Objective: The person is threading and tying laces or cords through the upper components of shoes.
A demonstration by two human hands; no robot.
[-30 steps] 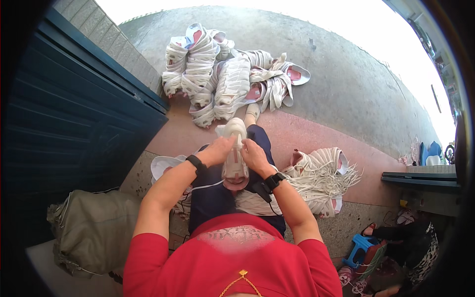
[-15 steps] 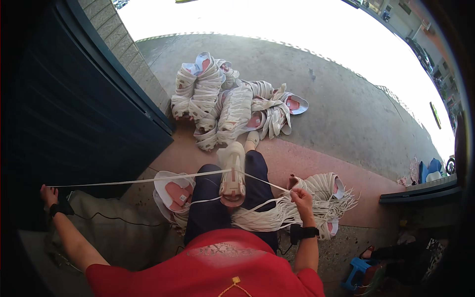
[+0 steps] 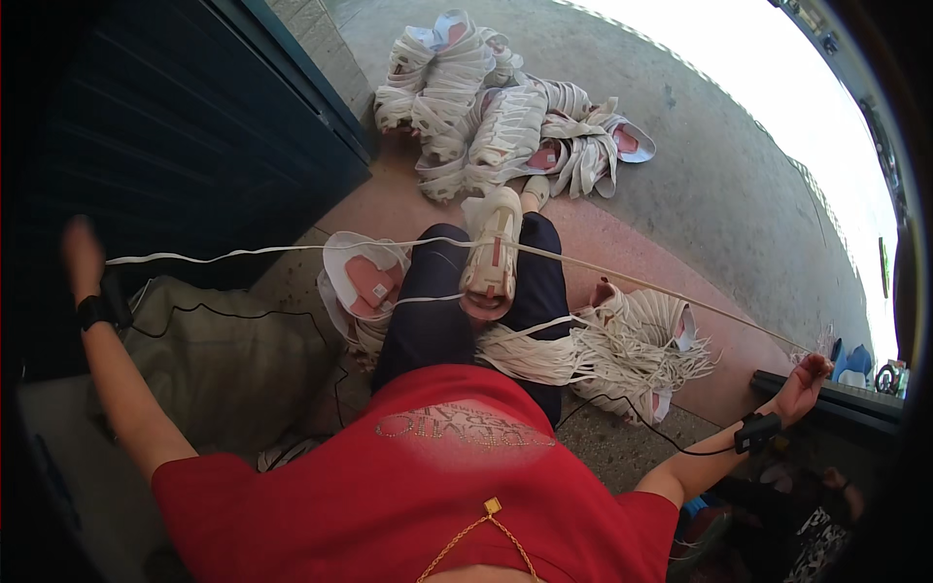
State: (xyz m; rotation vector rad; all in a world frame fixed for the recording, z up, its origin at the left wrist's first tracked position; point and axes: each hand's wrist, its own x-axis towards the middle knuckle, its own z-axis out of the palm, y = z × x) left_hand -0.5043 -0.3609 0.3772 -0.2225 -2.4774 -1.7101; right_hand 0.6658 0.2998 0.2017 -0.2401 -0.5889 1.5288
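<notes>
A white shoe upper [image 3: 491, 255] with a pink inside rests on my lap, between my knees. A long white lace [image 3: 292, 251] runs through it and stretches taut to both sides. My left hand [image 3: 83, 255] is flung far out to the left, gripping one end of the lace. Far out at the right, my right hand [image 3: 805, 381] is closed on the other end. Both wrists carry black bands.
A heap of white shoe uppers [image 3: 496, 107] lies on the concrete ahead. More uppers [image 3: 358, 282] and a bundle of white laces [image 3: 622, 350] sit beside my legs. A dark blue shutter [image 3: 175, 126] stands at left, an olive bag [image 3: 233, 360] below it.
Both hands left the shoe on my lap and pulled apart, drawing the lace tight; the right hand has now swung much farther out to the right.
</notes>
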